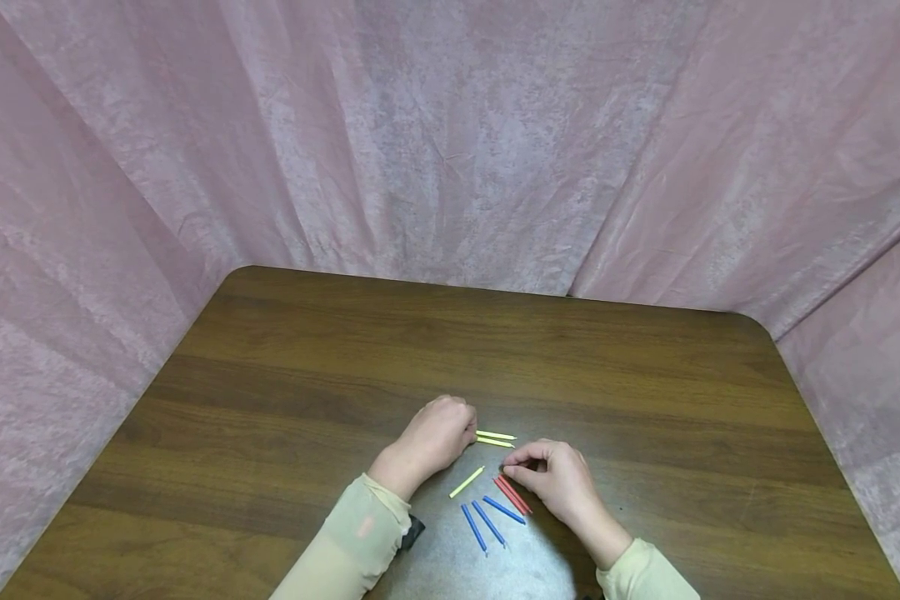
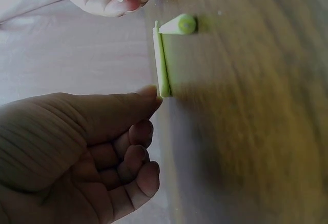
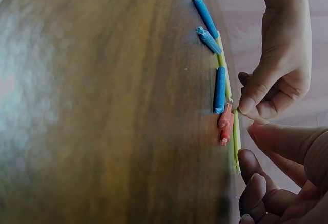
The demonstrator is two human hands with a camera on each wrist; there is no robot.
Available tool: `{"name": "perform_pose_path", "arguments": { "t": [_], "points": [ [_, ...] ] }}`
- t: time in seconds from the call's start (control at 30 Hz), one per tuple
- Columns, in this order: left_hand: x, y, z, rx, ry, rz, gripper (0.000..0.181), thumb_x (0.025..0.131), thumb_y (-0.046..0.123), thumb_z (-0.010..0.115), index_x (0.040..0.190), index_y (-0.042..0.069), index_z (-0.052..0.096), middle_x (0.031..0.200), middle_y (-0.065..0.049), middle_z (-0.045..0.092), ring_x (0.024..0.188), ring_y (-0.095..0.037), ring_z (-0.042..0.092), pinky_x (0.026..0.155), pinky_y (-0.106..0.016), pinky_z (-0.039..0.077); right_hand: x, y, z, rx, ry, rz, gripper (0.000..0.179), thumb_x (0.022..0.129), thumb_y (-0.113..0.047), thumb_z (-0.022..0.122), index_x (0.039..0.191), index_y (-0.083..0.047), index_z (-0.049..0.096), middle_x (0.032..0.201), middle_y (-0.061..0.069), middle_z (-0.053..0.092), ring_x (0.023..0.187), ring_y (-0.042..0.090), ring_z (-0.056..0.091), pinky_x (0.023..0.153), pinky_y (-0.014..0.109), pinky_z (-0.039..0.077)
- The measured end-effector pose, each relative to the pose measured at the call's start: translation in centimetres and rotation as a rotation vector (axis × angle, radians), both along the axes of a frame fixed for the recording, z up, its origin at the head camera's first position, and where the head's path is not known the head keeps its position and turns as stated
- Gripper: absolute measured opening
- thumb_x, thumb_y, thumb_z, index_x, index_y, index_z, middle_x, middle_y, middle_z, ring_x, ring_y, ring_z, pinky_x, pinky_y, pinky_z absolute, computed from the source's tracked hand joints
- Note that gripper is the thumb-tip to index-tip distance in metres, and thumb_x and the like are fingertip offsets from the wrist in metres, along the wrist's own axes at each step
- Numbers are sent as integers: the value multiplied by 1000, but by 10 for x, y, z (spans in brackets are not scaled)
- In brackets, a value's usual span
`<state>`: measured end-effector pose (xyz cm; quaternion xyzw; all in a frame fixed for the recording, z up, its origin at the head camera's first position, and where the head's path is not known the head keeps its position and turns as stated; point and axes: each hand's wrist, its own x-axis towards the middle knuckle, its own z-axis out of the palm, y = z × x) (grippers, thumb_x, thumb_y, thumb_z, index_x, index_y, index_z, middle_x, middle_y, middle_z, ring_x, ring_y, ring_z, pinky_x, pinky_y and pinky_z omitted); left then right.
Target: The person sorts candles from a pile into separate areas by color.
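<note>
My left hand (image 1: 438,429) pinches the near end of a yellow candle (image 2: 161,62) between thumb and forefinger, its other fingers curled in. Beside that one lies a second yellow candle (image 1: 497,435), roughly parallel in the head view. My right hand (image 1: 558,475) is bent over the table just past the tips of the red candles (image 1: 513,496), thumb and forefinger close together with nothing visible between them. A third yellow candle (image 1: 467,482) lies slanted between the hands. Three blue candles (image 1: 487,522) with short wicks are spread below the red ones.
The brown wooden table (image 1: 330,342) reaches back to a pink velvet curtain (image 1: 465,150) that hangs along its far and side edges. A dark strap piece (image 1: 412,532) shows at the left sleeve cuff.
</note>
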<state>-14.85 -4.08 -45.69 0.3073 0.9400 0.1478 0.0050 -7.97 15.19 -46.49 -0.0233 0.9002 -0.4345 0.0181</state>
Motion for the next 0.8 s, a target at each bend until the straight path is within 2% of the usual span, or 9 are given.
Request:
{"name": "perform_pose_path", "arguments": {
  "t": [0.57, 0.8],
  "points": [
    [6, -6, 2, 38, -22, -5, 15, 80, 13, 74, 69, 16, 64, 70, 6, 58, 73, -17, 59, 69, -32, 48, -1, -2, 1, 1, -6, 21, 10, 74, -16, 84, 78, -21, 77, 80, -10, 69, 55, 3, 45, 52, 24, 37],
    [9, -8, 4, 59, -65, -5, 16, 82, 13, 74, 70, 15, 64, 70, 6, 57, 70, -13, 58, 67, -31, 48, -2, -3, -1, 19, 28, 30, 11, 74, -15, 84, 77, -23, 76, 81, -11, 70, 57, 2, 46, 54, 24, 37]
  ]
}}
